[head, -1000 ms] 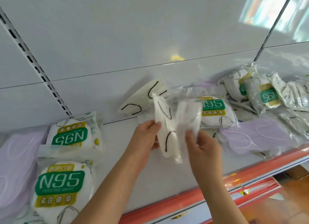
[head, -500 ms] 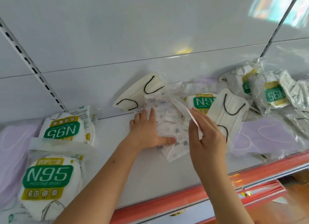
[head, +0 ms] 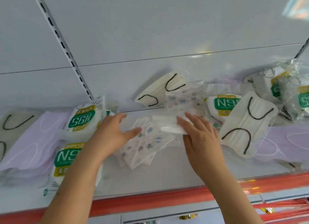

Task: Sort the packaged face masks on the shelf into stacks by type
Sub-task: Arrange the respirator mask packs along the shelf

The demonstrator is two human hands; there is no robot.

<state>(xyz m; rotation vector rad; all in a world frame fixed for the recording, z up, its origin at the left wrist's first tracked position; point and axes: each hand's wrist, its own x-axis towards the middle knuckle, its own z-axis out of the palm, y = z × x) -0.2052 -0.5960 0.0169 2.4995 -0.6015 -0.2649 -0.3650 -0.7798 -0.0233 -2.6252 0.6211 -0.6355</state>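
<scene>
Clear packs of white masks with small blue prints point(head: 143, 145) lie fanned out mid-shelf. My left hand point(head: 115, 133) rests flat on their left side, fingers spread. My right hand point(head: 200, 137) holds a white mask pack point(head: 168, 128) over that pile, fingers on top and thumb at its near edge. More printed packs point(head: 182, 96) lie behind. Cream masks with black loops lean on the back wall point(head: 160, 90) and lie to the right point(head: 247, 123). N95 packs point(head: 82, 120) point(head: 66, 158) are stacked at the left, and another N95 pack point(head: 222, 103) is at the right.
Lilac mask packs lie far left point(head: 33, 140) and far right point(head: 284, 140). A jumble of N95 packs point(head: 280, 86) fills the back right corner. The shelf's red front edge point(head: 150, 202) runs below my arms. A slotted upright point(head: 66, 53) rises at the back left.
The cream black-loop pack that I held a second ago now lies at the right. My right hand has brought a white pack down onto the printed pile. My left hand slid left on it.
</scene>
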